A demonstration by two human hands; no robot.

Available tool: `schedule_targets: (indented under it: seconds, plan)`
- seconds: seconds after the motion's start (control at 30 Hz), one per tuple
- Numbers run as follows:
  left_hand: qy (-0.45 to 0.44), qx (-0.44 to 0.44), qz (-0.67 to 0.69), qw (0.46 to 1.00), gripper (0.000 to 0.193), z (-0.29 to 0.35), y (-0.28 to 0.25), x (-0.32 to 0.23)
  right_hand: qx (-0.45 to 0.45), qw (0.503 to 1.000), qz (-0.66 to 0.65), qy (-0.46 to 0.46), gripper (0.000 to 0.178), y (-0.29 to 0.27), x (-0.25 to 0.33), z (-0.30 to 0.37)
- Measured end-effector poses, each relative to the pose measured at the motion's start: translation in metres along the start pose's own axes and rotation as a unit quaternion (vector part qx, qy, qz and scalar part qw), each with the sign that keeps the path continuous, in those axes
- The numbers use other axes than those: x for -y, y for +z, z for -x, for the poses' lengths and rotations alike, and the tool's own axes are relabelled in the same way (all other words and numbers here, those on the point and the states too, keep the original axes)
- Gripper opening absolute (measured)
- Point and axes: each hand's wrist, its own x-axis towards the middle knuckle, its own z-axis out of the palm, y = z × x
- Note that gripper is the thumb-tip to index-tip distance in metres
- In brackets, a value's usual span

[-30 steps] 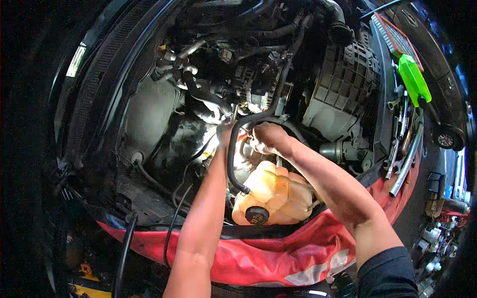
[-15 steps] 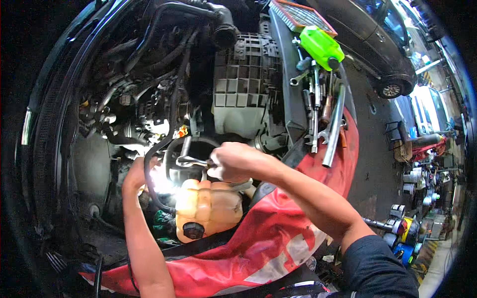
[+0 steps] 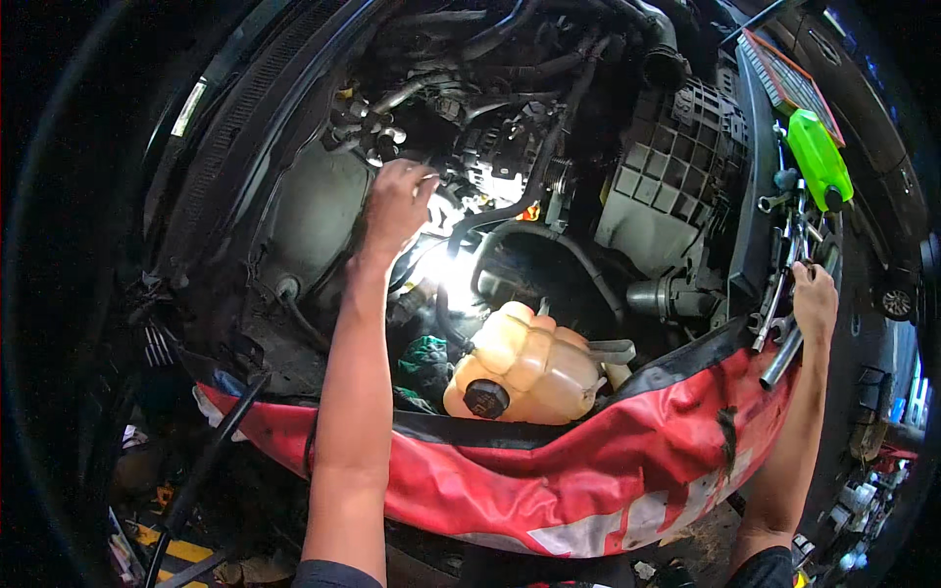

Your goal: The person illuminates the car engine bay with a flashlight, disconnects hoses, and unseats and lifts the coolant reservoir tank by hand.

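My left hand [image 3: 398, 204] is raised over the engine [image 3: 498, 162], beside hoses and metal parts at the left of the engine bay. Its fingers are curled together; what they hold, if anything, is hidden. Far to the right, my right hand [image 3: 814, 299] is at a row of wrenches and other metal tools [image 3: 776, 284] on the fender edge. Its fingers close on a metal hand tool there, whose kind I cannot make out. Between my arms sits a yellowed plastic coolant tank [image 3: 529, 365] with a black cap [image 3: 485, 398].
A red fender cover [image 3: 549, 470] drapes over the near edge. A bright green bottle [image 3: 819, 157] and an orange-rimmed air filter [image 3: 790, 83] lie beyond the tools. A black hose [image 3: 453, 294] crosses the bay by a glaring light. A thin black rod [image 3: 206, 465] stands at left.
My right hand, which held a ratchet over the bay, has moved right to the tools. My left hand has risen from beside the hose toward the engine's left side. The view has shifted.
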Motion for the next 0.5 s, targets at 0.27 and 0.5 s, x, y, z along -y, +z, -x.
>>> schedule_targets:
  seconds: [0.27, 0.5]
  plan:
    - [0.075, 0.173, -0.189, 0.964, 0.042, -0.008, 0.032, 0.016, -0.082, 0.990, 0.112, -0.016, 0.045, 0.017, 0.007, 0.005]
    - [0.016, 0.202, -0.209, 0.957, 0.040, -0.022, 0.040, 0.025, -0.152, 0.960, 0.231, -0.030, 0.062, 0.039, -0.003, -0.001]
